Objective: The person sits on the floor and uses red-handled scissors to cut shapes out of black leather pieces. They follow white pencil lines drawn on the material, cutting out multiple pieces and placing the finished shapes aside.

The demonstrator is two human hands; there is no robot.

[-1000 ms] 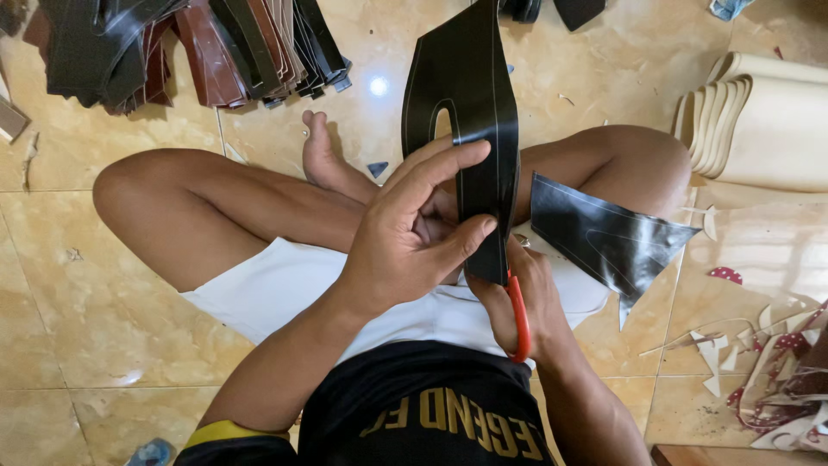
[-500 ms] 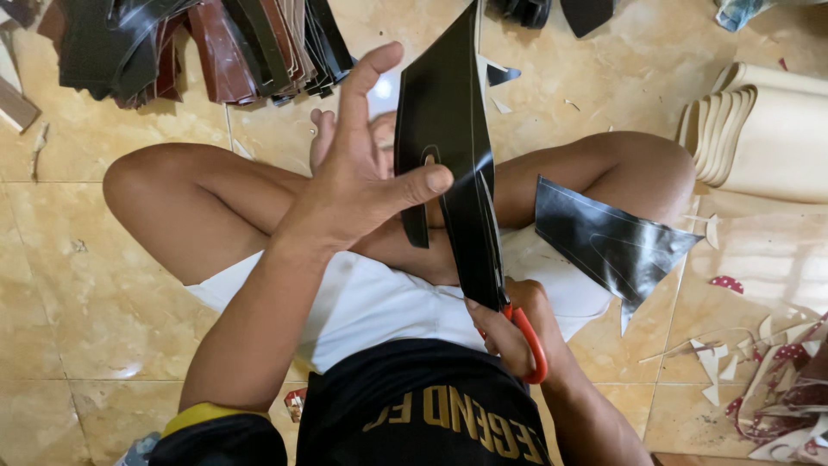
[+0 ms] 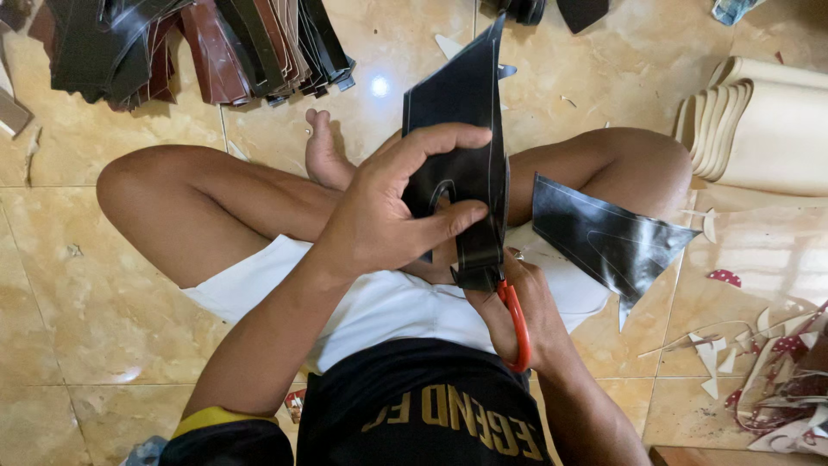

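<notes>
Black sheet piece [image 3: 461, 112], glossy and marked with thin pale outlines, held upright over the lap, its pointed tip toward the top of the view and its lower end down between both hands. Gripped at mid-height by the left hand [image 3: 388, 216], thumb pressed across the near face and fingers [image 3: 440, 138] curled over the far edge beside a curved cutout. Met at its bottom edge by red-handled scissors [image 3: 516, 324], their blades hidden behind the sheet, so cannot tell whether these are open or closed. Right hand [image 3: 522, 319] wrapped tight around the red handle loop, just below the sheet and close against the white shorts [image 3: 388, 302]. Second black offcut [image 3: 608, 242], triangular and traced with the same pale lines, resting on the right thigh, near the held piece but apart from it. Legs crossed on a tan tiled floor [image 3: 103, 336], one bare foot [image 3: 323, 155] showing just left of the sheet. Stack of black and brown cut strips [image 3: 190, 43] fanned out on the floor at upper left, well apart from the hands. Pile of cream-coloured curved pieces [image 3: 759, 125] lying at upper right. Pale trimmings and red-patterned scraps [image 3: 776, 371] scattered over the tiles at lower right, beyond the right knee.
</notes>
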